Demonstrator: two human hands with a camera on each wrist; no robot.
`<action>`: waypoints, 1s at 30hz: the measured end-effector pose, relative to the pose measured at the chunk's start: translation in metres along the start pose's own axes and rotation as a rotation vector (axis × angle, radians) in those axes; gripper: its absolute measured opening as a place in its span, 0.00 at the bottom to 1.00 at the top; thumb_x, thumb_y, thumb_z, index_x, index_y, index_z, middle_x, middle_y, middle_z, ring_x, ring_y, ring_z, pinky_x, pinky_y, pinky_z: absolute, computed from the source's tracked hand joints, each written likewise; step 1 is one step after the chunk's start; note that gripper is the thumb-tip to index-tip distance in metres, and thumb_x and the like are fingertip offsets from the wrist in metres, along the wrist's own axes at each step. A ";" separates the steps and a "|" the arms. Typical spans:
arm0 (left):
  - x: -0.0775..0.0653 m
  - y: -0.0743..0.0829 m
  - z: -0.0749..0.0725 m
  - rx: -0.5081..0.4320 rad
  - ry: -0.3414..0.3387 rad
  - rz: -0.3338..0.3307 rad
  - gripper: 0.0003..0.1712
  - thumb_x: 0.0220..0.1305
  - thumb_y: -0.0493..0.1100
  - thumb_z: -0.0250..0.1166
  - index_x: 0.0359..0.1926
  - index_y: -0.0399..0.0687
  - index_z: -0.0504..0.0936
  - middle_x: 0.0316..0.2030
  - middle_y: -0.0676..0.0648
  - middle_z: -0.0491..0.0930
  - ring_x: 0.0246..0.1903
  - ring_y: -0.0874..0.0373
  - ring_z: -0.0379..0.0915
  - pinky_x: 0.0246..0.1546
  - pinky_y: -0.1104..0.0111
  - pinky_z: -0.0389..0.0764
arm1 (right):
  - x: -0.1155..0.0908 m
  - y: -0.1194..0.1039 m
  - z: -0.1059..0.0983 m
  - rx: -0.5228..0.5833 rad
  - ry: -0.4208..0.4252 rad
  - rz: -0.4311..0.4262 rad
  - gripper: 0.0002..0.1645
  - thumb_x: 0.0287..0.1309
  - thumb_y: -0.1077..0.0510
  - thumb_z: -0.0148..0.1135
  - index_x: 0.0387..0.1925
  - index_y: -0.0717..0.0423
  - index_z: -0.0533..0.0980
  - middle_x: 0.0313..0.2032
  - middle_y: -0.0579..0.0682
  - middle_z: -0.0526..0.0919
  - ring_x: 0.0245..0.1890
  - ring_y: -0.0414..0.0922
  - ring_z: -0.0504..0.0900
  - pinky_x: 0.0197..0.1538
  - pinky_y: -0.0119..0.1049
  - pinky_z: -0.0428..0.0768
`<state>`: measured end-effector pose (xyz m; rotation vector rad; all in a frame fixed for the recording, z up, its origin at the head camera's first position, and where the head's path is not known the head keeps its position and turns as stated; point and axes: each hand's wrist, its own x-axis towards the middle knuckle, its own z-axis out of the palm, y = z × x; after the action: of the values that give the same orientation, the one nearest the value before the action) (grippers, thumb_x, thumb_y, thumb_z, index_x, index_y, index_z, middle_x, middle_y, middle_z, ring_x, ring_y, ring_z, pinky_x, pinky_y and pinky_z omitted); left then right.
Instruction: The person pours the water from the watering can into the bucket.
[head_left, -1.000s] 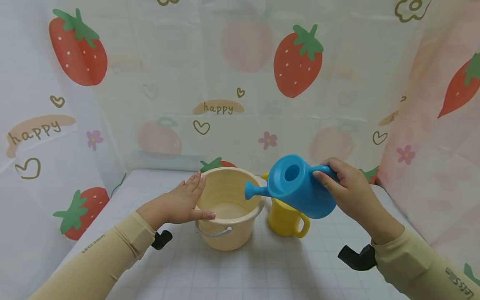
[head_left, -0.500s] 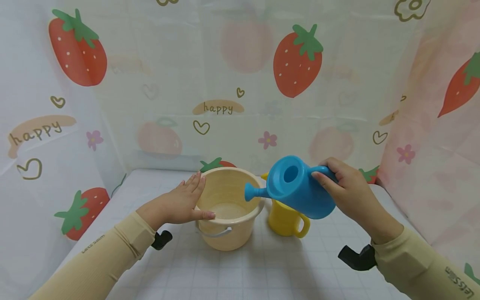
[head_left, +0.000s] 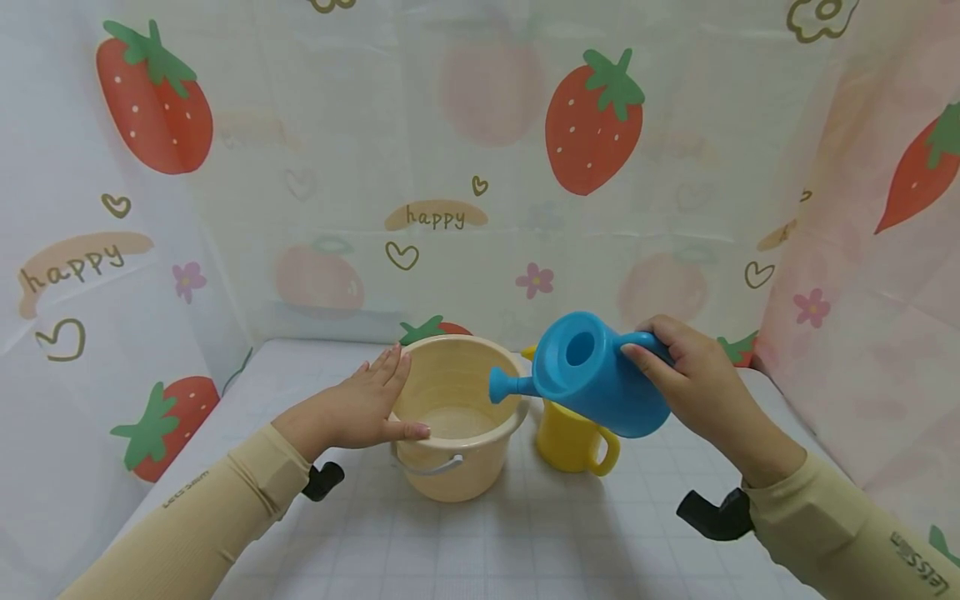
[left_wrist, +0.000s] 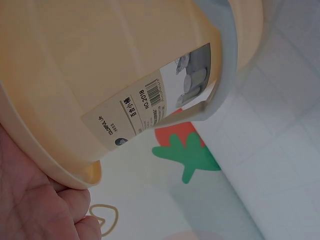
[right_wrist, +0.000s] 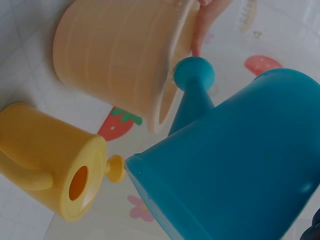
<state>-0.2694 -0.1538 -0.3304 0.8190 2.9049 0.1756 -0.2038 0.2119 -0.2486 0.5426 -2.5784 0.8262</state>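
Note:
My right hand [head_left: 708,387] grips the handle of a blue watering can [head_left: 600,383], tilted so its spout and sprinkler head [head_left: 502,386] point over the bucket's right rim. The can is held above the table. A cream plastic bucket [head_left: 453,467] stands upright, its inside visible down to the bottom. My left hand [head_left: 356,408] rests on its left rim, fingers straight and spread, thumb along the near edge. In the left wrist view, the bucket's side carries a printed label [left_wrist: 150,97] and a grey handle [left_wrist: 227,55]. No water shows at the spout.
A yellow watering can [head_left: 566,442] stands on the table just right of the bucket, partly hidden behind the blue one. The white gridded table [head_left: 420,550] is backed by a strawberry-print curtain [head_left: 480,167] on three sides.
Almost nothing differs. The blue watering can shifts very slightly to the left in my right hand, while the left hand and the bucket stay in place.

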 end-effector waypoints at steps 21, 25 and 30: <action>-0.001 0.001 -0.001 -0.008 0.000 -0.001 0.66 0.49 0.79 0.46 0.69 0.32 0.37 0.69 0.35 0.30 0.69 0.43 0.29 0.65 0.49 0.41 | 0.001 -0.001 0.001 -0.008 -0.008 -0.006 0.16 0.63 0.49 0.53 0.43 0.58 0.72 0.39 0.56 0.80 0.42 0.58 0.78 0.43 0.61 0.74; 0.000 0.000 0.000 -0.003 0.004 0.001 0.66 0.49 0.79 0.46 0.69 0.32 0.37 0.69 0.34 0.30 0.69 0.43 0.29 0.65 0.49 0.42 | 0.001 -0.001 0.001 -0.011 -0.010 -0.006 0.16 0.63 0.49 0.52 0.43 0.58 0.72 0.39 0.56 0.79 0.42 0.58 0.78 0.42 0.61 0.74; 0.001 -0.001 0.002 0.006 0.007 0.001 0.67 0.47 0.81 0.43 0.69 0.32 0.37 0.69 0.34 0.30 0.69 0.43 0.29 0.65 0.49 0.42 | 0.002 0.001 0.002 -0.025 -0.007 -0.014 0.16 0.63 0.48 0.52 0.42 0.57 0.72 0.38 0.55 0.79 0.41 0.57 0.79 0.42 0.60 0.75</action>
<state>-0.2708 -0.1543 -0.3323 0.8225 2.9127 0.1701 -0.2061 0.2110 -0.2496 0.5567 -2.5844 0.7875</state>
